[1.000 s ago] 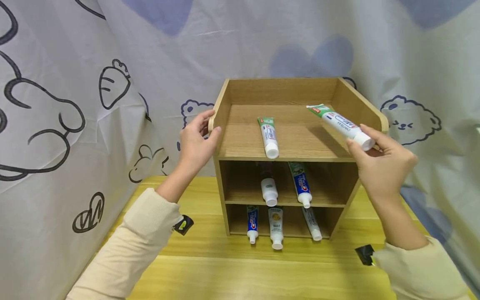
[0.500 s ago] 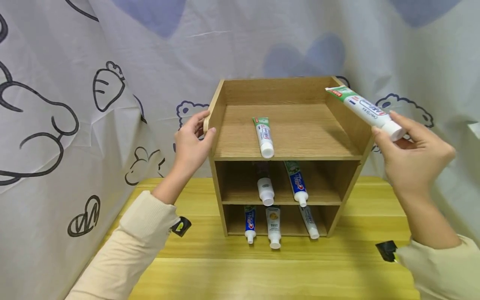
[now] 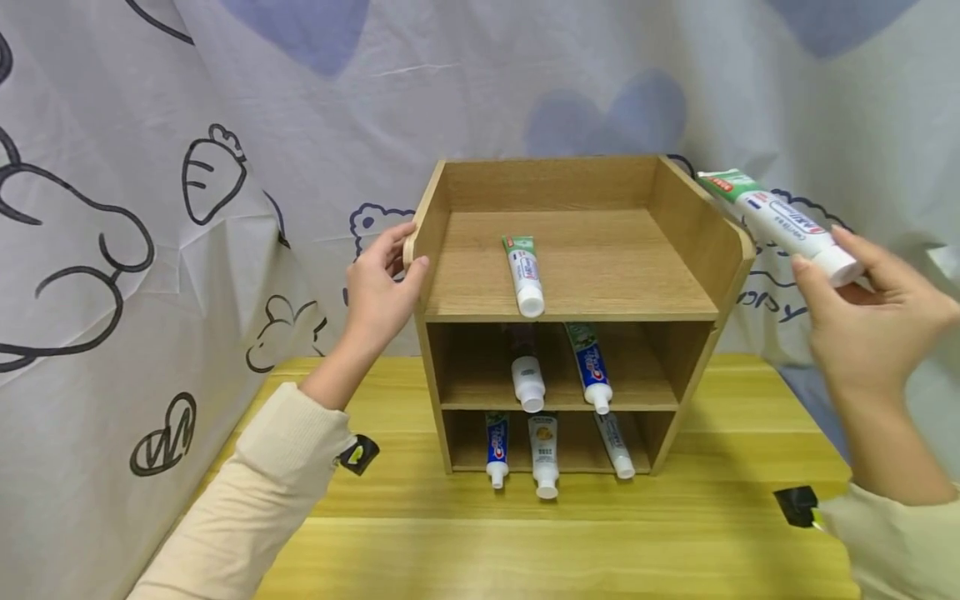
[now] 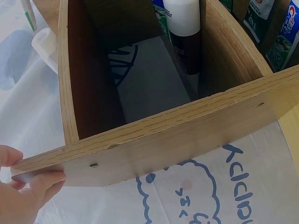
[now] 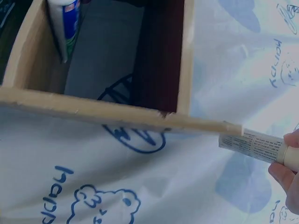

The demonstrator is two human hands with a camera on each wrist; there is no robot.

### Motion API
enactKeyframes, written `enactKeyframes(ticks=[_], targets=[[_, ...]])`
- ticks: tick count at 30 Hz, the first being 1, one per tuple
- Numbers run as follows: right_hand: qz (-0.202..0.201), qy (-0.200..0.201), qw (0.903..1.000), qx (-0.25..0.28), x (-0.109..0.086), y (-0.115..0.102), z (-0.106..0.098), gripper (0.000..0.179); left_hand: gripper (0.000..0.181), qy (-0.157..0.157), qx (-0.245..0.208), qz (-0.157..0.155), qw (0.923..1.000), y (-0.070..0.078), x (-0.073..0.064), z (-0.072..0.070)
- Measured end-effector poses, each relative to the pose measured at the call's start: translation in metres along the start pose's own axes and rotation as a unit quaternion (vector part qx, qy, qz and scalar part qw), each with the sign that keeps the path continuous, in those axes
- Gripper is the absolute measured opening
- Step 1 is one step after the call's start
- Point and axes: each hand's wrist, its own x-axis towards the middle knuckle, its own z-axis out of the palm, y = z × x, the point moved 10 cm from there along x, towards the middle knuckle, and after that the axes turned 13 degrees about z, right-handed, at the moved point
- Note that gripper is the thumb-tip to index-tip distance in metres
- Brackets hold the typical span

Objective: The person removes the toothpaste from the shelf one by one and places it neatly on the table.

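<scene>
My right hand (image 3: 877, 321) pinches a white and green toothpaste tube (image 3: 795, 229) by its white cap end. The tube is in the air, to the right of the wooden shelf's right side panel (image 3: 705, 221), with its green tail pointing up and left. In the right wrist view the tube (image 5: 254, 144) shows its printed back. My left hand (image 3: 382, 287) grips the front corner of the shelf's left side panel (image 3: 429, 229) between thumb and fingers, also seen in the left wrist view. A similar toothpaste tube (image 3: 523, 271) lies on the top board, cap toward the front edge.
On the middle level lie a white-capped tube (image 3: 528, 379) and a blue toothpaste tube (image 3: 592, 367). The bottom level holds a blue tube (image 3: 497, 442), a white tube with an orange picture (image 3: 544, 454) and a slim tube (image 3: 615, 442). The shelf stands on a yellow wooden table (image 3: 555, 550) before a printed curtain.
My right hand has carried its toothpaste tube rightward, from above the top board to outside the right panel. My left hand keeps its grip on the shelf; the view has shifted slightly.
</scene>
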Motion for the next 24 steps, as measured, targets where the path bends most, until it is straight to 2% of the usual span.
enactKeyframes(ticks=[4,6,10,15,24], targets=[[0.017,0.017,0.9965,-0.080,0.003,0.013,-0.009,0.032,0.041,-0.002,-0.003,-0.001,1.0000,-0.003,-0.002,-0.001],[0.033,0.025,0.9939,-0.103,0.005,0.021,-0.014,0.032,0.041,-0.001,-0.003,0.000,1.0000,-0.004,-0.002,-0.001],[0.060,0.034,0.9926,-0.100,0.006,0.035,-0.023,0.033,0.040,0.003,0.000,0.003,1.0000,-0.004,-0.002,-0.002],[0.068,0.047,0.9890,-0.123,0.003,0.051,-0.037,0.033,0.040,0.000,0.001,0.006,1.0000,-0.004,0.000,-0.002],[0.037,0.065,0.9901,-0.119,-0.008,0.072,-0.053,0.032,0.040,-0.005,-0.007,0.011,0.9999,-0.004,0.001,-0.001]])
